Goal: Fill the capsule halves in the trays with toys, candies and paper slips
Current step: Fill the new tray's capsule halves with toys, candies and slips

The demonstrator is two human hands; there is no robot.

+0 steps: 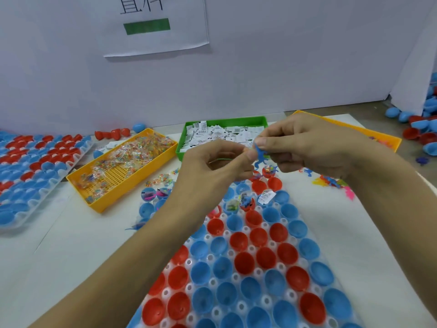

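Two hands: right hand pinches blue toy at its top; left hand fingers curl in beside it, holding a thin green piece.
Toy position: hanging above the tray, far end.
Risk: tangled toys may slip, dropping onto the surface or into an already filled capsule half.

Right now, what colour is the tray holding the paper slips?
Green tray, holding white paper slips; head view.

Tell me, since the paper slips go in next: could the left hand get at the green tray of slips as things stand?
Probably yes, once freed. The green tray lies open-topped just beyond the left hand, nothing between them. But that hand now pinches the blue toy together with the right hand.
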